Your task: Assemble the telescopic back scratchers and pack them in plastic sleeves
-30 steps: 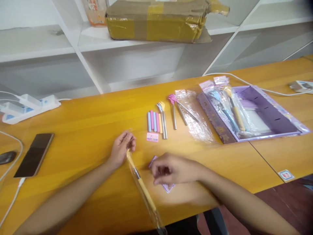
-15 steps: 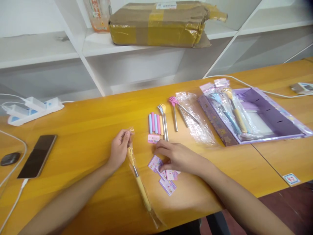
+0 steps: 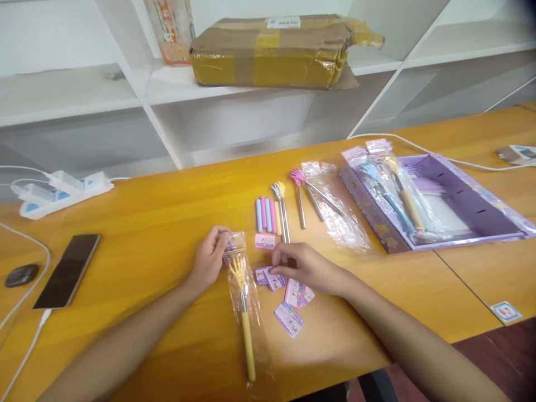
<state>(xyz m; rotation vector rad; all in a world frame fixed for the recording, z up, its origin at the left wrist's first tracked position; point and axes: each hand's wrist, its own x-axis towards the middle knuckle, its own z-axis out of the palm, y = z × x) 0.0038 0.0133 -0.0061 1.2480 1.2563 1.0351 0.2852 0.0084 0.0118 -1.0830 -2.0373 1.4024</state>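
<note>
My left hand (image 3: 209, 258) pinches the top edge of a clear plastic bag (image 3: 234, 242). Inside that bag lies a yellow back scratcher (image 3: 248, 340) with a hand-shaped head and a metal shaft. My right hand (image 3: 309, 269) has its fingertips closed on a small purple card (image 3: 275, 281), which overlaps another purple card (image 3: 261, 276). Close by are a pink card (image 3: 298, 293) and a separate purple card (image 3: 288, 319). Beyond my right hand are coloured handle sleeves (image 3: 268, 215), a pink card (image 3: 265, 241), and blue and yellow scratchers (image 3: 285, 218) without sleeves.
Pink-headed scratchers (image 3: 302, 201) lie beside empty plastic bags (image 3: 341, 215). Bagged scratchers (image 3: 397, 195) rest on a purple box (image 3: 481, 206) at right. To the left are a phone (image 3: 67, 272), a mouse (image 3: 22, 275) and a power strip (image 3: 67, 195). A taped carton (image 3: 272, 56) sits on the shelf.
The bag with the yellow scratcher has turned flatter toward me and shifted right in the view. My right fingers have closed on a purple card, and the cards under them are rearranged.
</note>
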